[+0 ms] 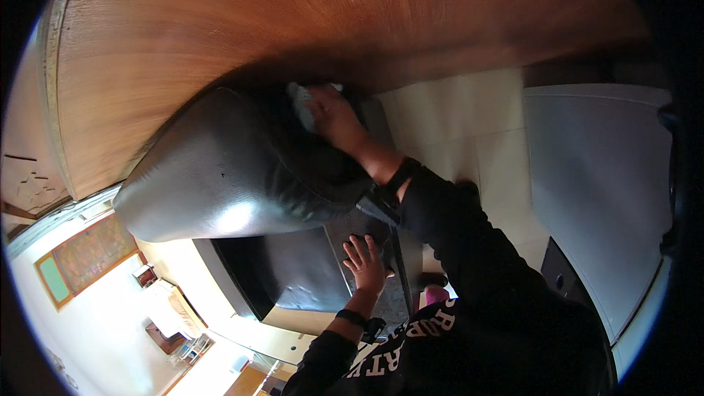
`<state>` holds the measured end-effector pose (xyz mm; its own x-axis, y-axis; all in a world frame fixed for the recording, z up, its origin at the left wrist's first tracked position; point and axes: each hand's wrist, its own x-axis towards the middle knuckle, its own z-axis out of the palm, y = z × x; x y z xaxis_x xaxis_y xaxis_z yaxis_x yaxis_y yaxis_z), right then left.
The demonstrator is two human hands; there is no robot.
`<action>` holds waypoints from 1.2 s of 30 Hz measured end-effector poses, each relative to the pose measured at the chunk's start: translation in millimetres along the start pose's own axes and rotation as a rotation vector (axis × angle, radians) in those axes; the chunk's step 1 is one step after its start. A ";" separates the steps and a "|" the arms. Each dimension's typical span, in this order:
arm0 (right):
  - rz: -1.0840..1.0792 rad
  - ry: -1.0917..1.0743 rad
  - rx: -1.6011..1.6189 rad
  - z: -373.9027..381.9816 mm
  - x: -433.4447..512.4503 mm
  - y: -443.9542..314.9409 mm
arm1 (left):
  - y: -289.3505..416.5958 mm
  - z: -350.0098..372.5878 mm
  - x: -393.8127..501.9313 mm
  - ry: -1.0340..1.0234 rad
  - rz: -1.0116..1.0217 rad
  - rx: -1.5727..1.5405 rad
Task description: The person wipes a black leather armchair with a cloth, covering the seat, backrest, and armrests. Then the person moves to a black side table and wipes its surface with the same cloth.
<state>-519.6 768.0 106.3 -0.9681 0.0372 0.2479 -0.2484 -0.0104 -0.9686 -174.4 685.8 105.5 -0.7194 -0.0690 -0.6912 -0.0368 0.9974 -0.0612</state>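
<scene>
My right hand [334, 120] grips a pale grey-blue cloth [302, 105] against the shadowed end of a black leather cushion [214, 168], close to the wood panel. Shadow and blur hide most of the cloth's lower side. Lower down, my left hand [366, 268] lies palm down with its fingers spread on a dark flat surface [395, 291], which looks like part of the same sofa. A black leather seat [305, 264] shows left of that hand. Both wrists wear dark bands.
A large brown wood panel [352, 5] rises right behind the cushion. Pale floor tiles [467, 126] lie to the right, beside a grey upholstered piece [599, 176]. A framed board [91, 256] hangs on the white wall at far left.
</scene>
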 end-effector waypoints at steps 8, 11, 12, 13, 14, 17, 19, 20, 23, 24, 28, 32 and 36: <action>0.413 -0.318 -0.422 -10.3 -29.1 71.8 | 7.8 -2.0 -9.5 -0.067 0.012 -0.006; 0.303 -0.299 -0.493 -1.5 -11.7 55.1 | 1.2 -10.3 -1.3 -0.093 -0.027 0.034; 0.293 -0.278 -0.465 -0.9 -8.1 46.6 | 0.6 -8.7 -2.5 -0.088 -0.026 0.035; 0.280 -0.259 -0.436 -0.2 -3.3 38.6 | -0.4 -7.2 -2.2 -0.085 -0.025 0.036; 0.331 -0.249 -0.343 0.3 8.0 32.5 | -1.9 -5.9 0.1 -0.061 -0.018 0.003; 0.252 -0.442 -0.398 -14.8 36.1 11.0 | -1.1 4.8 0.3 -0.024 0.013 -0.075; 0.237 -0.466 -0.297 -17.1 46.3 -13.7 | -0.2 6.0 1.9 -0.012 0.018 -0.072; 0.291 -0.386 -0.130 -10.0 47.6 -29.1 | -2.0 5.1 1.9 -0.024 -0.008 -0.079; 0.311 -0.308 0.034 -6.6 55.4 -104.4 | -11.3 5.5 -0.3 -0.040 -0.037 -0.075; 0.304 -0.289 0.034 -11.9 55.8 -120.3 | -8.2 7.1 -1.0 -0.035 -0.028 -0.093; 0.180 -0.244 0.116 -18.9 42.9 -120.2 | -10.2 13.5 -2.8 -0.032 -0.009 -0.064; 0.101 -0.337 -0.012 -51.3 -14.6 -108.2 | -7.1 10.1 0.3 -0.041 0.011 -0.083; 0.051 -0.517 -0.204 -69.9 -95.5 -73.1 | -7.0 -5.5 -5.7 -0.082 -0.024 -0.045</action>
<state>-406.7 835.0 152.0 -0.8819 -0.4539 0.1277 -0.2388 0.1964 -0.9510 -173.9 679.3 113.9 -0.6592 -0.0921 -0.7463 -0.0854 0.9952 -0.0475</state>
